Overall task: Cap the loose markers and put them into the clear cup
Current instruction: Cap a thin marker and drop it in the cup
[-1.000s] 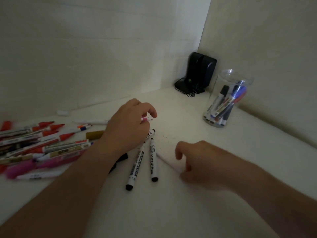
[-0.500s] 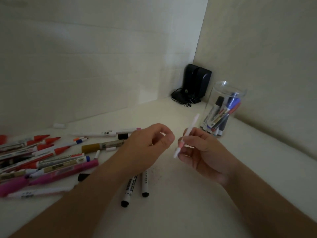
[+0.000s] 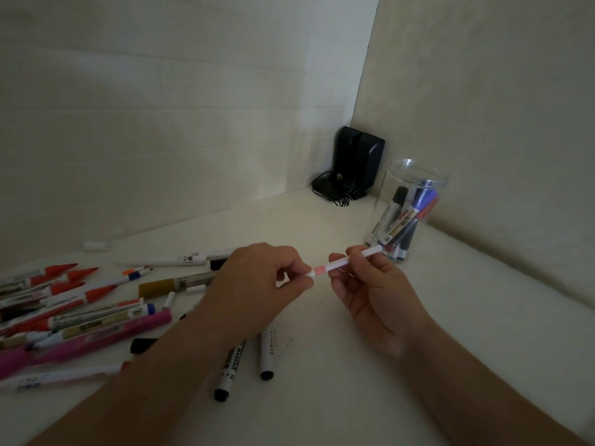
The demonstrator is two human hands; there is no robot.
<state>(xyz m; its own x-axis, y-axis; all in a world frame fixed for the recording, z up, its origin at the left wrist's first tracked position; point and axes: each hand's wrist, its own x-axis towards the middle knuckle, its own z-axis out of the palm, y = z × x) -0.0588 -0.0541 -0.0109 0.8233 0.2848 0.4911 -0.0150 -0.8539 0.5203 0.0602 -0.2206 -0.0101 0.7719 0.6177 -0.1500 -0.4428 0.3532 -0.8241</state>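
Now levelled, the white marker (image 3: 349, 260) is pinched between right hand (image 3: 373, 294) and left hand (image 3: 257, 284) fingertips.

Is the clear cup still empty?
No, the clear cup by the right wall already holds several capped markers standing inside it.

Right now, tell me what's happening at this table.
A person is capping a thin white marker. The right hand holds its barrel while the left hand pinches the cap at the pink-banded end. The clear cup stands beyond, by the wall, with several markers already in it. A pile of loose markers lies at the left, and two black-tipped markers lie under the left wrist.
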